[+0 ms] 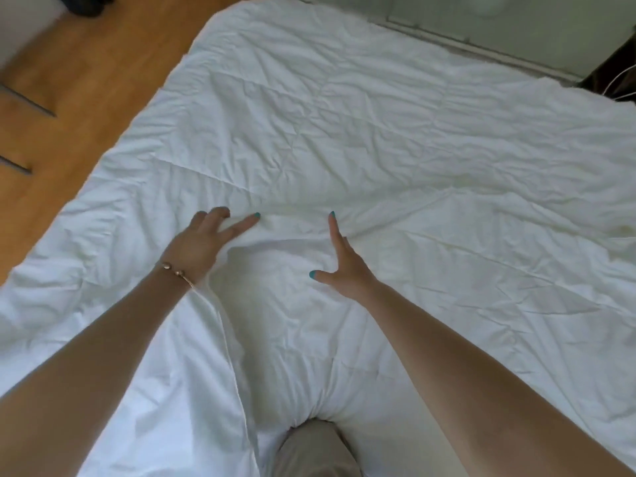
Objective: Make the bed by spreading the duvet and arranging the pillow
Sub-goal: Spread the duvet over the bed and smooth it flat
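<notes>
A white, creased duvet (pixel 378 149) lies spread over the whole bed. My left hand (pixel 203 242), with a bead bracelet at the wrist, rests on the duvet near the middle, fingers apart. My right hand (pixel 344 266) lies on its edge a short way to the right, fingers straight and thumb out. Both hands press on the fabric and hold nothing. Between and below them the duvet bunches into a soft mound. A knee in beige trousers (pixel 313 449) pushes into the duvet at the bottom. No pillow is in view.
Wooden floor (pixel 75 84) runs along the bed's left side, with dark furniture legs (pixel 27 101) on it. A pale wall or window base (pixel 499 25) borders the far side. A dark object with white cables (pixel 616 74) sits at the far right corner.
</notes>
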